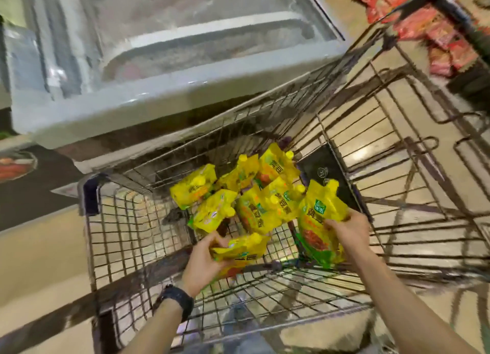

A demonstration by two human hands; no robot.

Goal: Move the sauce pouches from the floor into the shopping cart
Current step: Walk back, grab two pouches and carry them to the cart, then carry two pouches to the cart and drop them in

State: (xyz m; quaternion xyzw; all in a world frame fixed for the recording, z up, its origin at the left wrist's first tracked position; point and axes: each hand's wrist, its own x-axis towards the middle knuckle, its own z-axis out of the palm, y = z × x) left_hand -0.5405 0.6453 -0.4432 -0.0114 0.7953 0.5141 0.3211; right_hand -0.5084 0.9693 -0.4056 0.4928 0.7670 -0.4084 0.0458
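Here, my left hand [202, 260] gripping a flat yellow sauce pouch [240, 250], my right hand [347, 233] clutching an upright yellow pouch [319, 221], both inside the wire shopping cart [127, 221], more yellow pouches [238, 191] heaped on its floor.

The left forearm comes in from 6 o'clock and angles toward 1 o'clock. The left hand [204, 260] has its fingers curled round a flat pouch [244, 250]. The right forearm enters from 5 o'clock and slants toward 11 o'clock. The right hand [347, 234] grips an upright pouch [318, 221], thumb on its face.
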